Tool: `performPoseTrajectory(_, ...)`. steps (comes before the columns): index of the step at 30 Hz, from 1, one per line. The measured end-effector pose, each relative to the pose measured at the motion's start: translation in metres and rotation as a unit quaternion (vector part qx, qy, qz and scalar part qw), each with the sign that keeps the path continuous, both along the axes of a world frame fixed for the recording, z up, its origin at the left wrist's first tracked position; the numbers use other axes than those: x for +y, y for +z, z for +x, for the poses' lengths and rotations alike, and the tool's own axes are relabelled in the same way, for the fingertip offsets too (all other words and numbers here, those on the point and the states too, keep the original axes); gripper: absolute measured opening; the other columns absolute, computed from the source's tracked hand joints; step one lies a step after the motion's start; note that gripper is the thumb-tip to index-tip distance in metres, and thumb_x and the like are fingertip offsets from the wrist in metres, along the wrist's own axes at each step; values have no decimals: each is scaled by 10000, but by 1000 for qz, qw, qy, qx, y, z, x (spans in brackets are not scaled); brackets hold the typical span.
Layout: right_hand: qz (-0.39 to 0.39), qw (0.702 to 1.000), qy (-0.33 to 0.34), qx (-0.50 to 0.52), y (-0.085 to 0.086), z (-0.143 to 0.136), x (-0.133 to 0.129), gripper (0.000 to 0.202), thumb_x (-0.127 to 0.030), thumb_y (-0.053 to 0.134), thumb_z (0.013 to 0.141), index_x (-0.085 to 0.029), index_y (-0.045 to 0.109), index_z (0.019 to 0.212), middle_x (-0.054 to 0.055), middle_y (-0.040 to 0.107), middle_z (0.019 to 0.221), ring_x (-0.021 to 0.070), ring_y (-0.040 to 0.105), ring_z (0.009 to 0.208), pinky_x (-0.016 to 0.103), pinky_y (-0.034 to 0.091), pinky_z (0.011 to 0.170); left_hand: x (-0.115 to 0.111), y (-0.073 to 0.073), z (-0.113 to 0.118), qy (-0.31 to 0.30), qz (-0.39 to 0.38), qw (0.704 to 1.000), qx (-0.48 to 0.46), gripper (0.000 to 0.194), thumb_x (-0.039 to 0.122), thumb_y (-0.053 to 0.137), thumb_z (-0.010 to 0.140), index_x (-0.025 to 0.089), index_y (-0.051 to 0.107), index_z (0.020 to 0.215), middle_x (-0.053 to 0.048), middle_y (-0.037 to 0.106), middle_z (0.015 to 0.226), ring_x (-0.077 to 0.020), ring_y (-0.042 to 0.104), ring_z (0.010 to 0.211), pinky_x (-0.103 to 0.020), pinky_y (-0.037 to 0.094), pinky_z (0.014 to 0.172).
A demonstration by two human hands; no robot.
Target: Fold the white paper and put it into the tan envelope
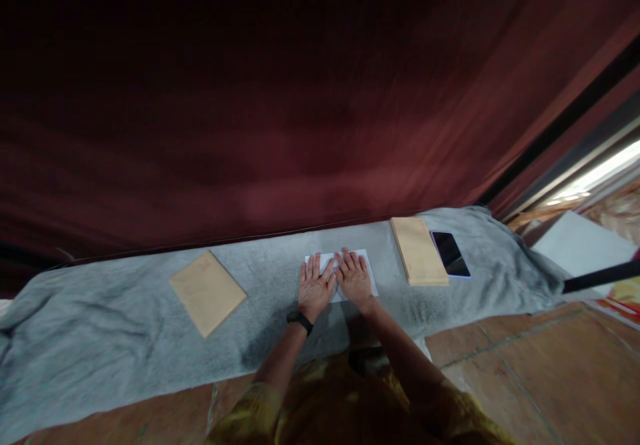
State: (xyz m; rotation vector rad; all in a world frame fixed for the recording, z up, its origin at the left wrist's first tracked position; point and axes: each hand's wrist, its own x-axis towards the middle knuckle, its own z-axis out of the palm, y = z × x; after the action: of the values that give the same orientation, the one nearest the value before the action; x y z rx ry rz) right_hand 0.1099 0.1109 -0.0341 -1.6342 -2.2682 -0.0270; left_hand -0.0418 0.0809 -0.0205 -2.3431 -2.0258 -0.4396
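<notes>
A white sheet of paper (370,278) lies on the grey cloth in front of me. My left hand (315,289) rests flat on its left part, fingers spread, with a dark band on the wrist. My right hand (354,278) presses flat on the right part, its fingers also apart. The two hands are side by side, their thumbs close together, and they cover much of the sheet. Neither hand grips anything.
Brown envelopes (420,251) are stacked to the right, beside a dark phone (451,254). Another brown envelope (207,293) lies at the left. The grey cloth (125,338) covers a long surface against a dark red curtain (280,131). Floor tiles (560,378) show below.
</notes>
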Motion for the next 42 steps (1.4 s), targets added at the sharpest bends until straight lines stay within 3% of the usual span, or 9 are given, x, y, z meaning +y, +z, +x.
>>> performPoseTrajectory(5, -4, 999, 36, -15, 3, 12, -11, 464, -378, 417, 1044, -302, 470, 1499, 71, 421, 1586, 285, 420, 1424, 507, 241, 1187, -1, 2, 0, -7, -9, 1000, 2, 505, 439, 444, 999, 338, 468, 1493, -83, 348, 1625, -331, 269, 1516, -560, 249, 1208)
performPoseTrajectory(14, -18, 994, 106, -8, 9, 42, -62, 467, -378, 447, 1038, -344, 451, 1504, 40, 418, 1590, 274, 406, 1439, 517, 223, 1204, -2, 5, 1, -10, 1, 1000, 12, 521, 428, 446, 1001, 327, 438, 1512, -92, 338, 1628, -333, 277, 1513, -583, 224, 1212)
performPoseTrajectory(18, -15, 994, 112, -1, 9, 46, -75, 470, -376, 464, 1032, -321, 464, 1498, 44, 434, 1580, 274, 410, 1436, 515, 230, 1207, -3, 1, 6, -11, 10, 1000, 18, 523, 403, 420, 1010, 266, 443, 1515, -107, 342, 1624, -314, 277, 1515, -557, 216, 1228)
performPoseTrajectory(21, -8, 994, 113, -2, 9, 47, -81, 471, -366, 456, 1035, -297, 461, 1501, 45, 447, 1571, 261, 413, 1435, 502, 220, 1218, -4, -4, 16, -45, 3, 999, 17, 530, 332, 345, 1028, 188, 401, 1535, -106, 354, 1618, -259, 278, 1518, -489, 235, 1242)
performPoseTrajectory(25, 12, 996, 93, 0, 6, 46, -84, 498, -349, 425, 1041, -205, 434, 1518, 83, 435, 1574, 242, 403, 1445, 471, 208, 1234, -2, -9, 28, -72, -3, 997, 12, 550, 301, 288, 1033, 125, 348, 1550, -107, 360, 1613, -222, 271, 1521, -460, 236, 1250)
performPoseTrajectory(30, 39, 999, 25, 7, -4, 43, -88, 558, -379, 404, 1042, -118, 395, 1535, 153, 423, 1570, 266, 384, 1461, 455, 270, 1216, 3, -9, 29, -59, 0, 998, 3, 569, 365, 303, 1031, 137, 353, 1550, -112, 357, 1611, -229, 272, 1521, -474, 222, 1252)
performPoseTrajectory(42, 63, 996, -65, 18, -14, 47, -93, 657, -412, 381, 1049, -33, 266, 1574, 237, 385, 1567, 326, 379, 1460, 498, 317, 1188, -6, -10, -2, 36, 22, 999, 5, 609, 392, 288, 1029, 54, 372, 1529, -187, 377, 1584, -276, 293, 1511, -488, 254, 1232)
